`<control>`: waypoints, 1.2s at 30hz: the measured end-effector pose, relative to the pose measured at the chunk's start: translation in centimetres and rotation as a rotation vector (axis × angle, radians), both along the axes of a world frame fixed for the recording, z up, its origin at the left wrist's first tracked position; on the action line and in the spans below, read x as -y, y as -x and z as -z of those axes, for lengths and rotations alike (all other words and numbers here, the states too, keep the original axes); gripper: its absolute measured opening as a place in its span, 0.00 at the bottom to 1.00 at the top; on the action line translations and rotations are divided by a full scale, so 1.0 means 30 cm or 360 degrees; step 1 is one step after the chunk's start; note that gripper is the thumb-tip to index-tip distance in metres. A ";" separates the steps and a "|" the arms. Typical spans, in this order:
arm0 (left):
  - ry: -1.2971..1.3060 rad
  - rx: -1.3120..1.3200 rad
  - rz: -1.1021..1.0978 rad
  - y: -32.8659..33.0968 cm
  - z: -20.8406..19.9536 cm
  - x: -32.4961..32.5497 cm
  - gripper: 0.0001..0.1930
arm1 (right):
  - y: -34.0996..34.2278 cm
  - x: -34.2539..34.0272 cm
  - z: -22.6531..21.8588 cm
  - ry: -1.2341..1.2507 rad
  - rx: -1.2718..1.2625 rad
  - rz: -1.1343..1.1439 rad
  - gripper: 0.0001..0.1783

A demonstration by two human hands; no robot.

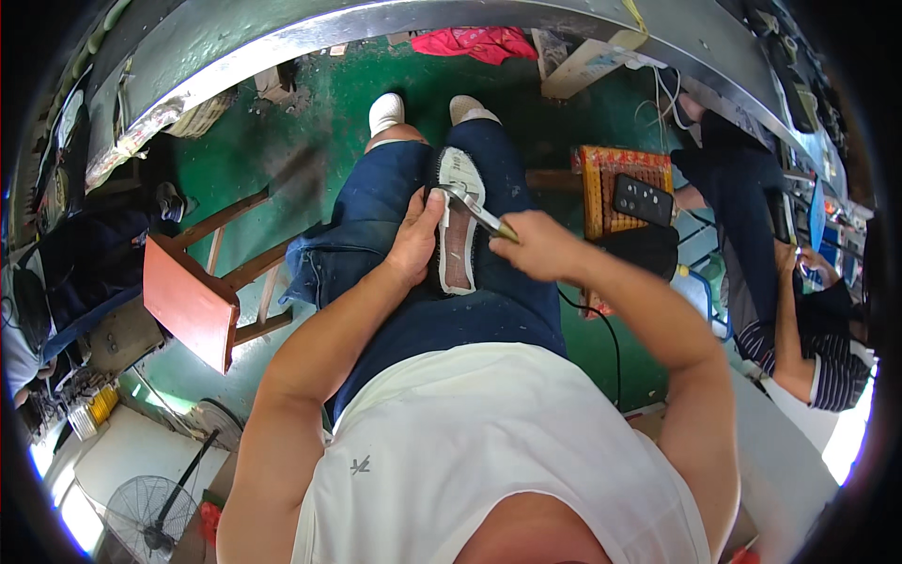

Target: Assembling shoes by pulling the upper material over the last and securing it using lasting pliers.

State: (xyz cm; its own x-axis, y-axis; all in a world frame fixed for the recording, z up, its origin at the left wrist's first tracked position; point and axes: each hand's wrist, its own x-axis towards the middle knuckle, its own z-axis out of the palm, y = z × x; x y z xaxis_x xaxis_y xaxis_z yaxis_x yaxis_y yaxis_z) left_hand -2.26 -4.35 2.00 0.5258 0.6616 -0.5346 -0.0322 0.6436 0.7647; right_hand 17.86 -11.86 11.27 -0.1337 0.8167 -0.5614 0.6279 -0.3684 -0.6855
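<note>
On my lap lies a shoe [458, 249] with its underside up, a pale rim folded around a brownish bottom. My left hand [413, 235] grips it from the left side, thumb up along its edge. In my right hand [543, 245] is a shiny metal hand tool [481, 212] with a curved head, slanting across the shoe; its exact kind I cannot make out. The tool's head meets the shoe close to my left thumb. My right fingers are wrapped around the handle's end.
A red-topped wooden stool [191, 299] stands to the left. To the right, a woven seat [601, 202] carries a black phone-like device [643, 200]. A metal-edged bench [310, 39] spans the far side. Other people sit at both sides; a fan [150, 512] is lower left.
</note>
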 end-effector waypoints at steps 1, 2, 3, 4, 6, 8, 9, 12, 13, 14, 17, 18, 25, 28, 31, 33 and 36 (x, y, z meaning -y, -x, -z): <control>0.0095 0.0026 -0.0013 -0.005 -0.014 -0.017 0.42 | 0.021 0.026 0.033 0.0029 -0.0094 0.0146 0.18; 0.0113 0.0014 -0.0028 -0.019 -0.041 -0.025 0.43 | 0.051 0.056 0.053 0.0034 -0.0101 0.0150 0.18; 0.0112 0.0005 -0.0027 -0.021 -0.040 -0.029 0.43 | 0.084 0.074 0.070 0.0083 -0.0156 0.0351 0.18; 0.0110 0.0010 -0.0035 -0.024 -0.038 -0.032 0.42 | 0.098 0.080 0.078 0.0132 -0.0211 0.0556 0.17; 0.0110 0.0005 -0.0024 -0.030 -0.038 -0.037 0.40 | 0.087 0.073 0.072 0.0207 -0.0326 0.0577 0.17; 0.0076 0.0048 -0.0049 -0.038 -0.039 -0.035 0.40 | 0.045 0.080 0.082 0.0268 -0.0571 0.0550 0.16; 0.0082 0.0037 -0.0042 -0.046 -0.044 -0.032 0.40 | 0.015 0.063 0.057 0.0257 -0.0713 0.0507 0.15; 0.0047 -0.0019 0.0002 -0.075 -0.050 -0.029 0.40 | -0.106 0.013 0.009 0.0750 -0.0939 0.0563 0.19; 0.0058 -0.0023 0.0000 -0.074 -0.055 -0.028 0.40 | -0.120 -0.003 -0.004 0.0845 -0.0960 0.0566 0.18; 0.0106 -0.0019 -0.0005 -0.074 -0.059 -0.029 0.38 | -0.113 0.012 0.032 0.0854 -0.0957 0.0565 0.18; 0.0159 -0.0019 -0.0078 -0.073 -0.060 -0.032 0.36 | -0.025 0.070 0.143 0.0713 -0.1202 0.0752 0.16; 0.0160 -0.0027 -0.0057 -0.070 -0.057 -0.041 0.36 | 0.004 0.086 0.148 0.0679 -0.1301 0.0875 0.16; -0.0041 -0.0339 0.0048 -0.122 -0.131 -0.049 0.31 | -0.208 0.095 0.181 0.1021 -0.1528 0.0545 0.31; -0.0078 -0.0596 0.0220 -0.140 -0.096 -0.086 0.35 | -0.276 0.069 0.079 0.0877 -0.1207 0.0483 0.25; -0.0145 -0.0769 0.0241 -0.156 -0.128 -0.078 0.37 | -0.194 -0.015 0.013 0.0393 -0.0607 0.0502 0.22; -0.0207 -0.0806 0.0295 -0.163 -0.136 -0.076 0.35 | -0.146 -0.052 0.039 -0.0124 -0.0468 0.0352 0.25; -0.0264 -0.0884 0.0328 -0.139 -0.103 -0.074 0.36 | -0.163 -0.125 0.010 -0.0148 0.0116 -0.0106 0.27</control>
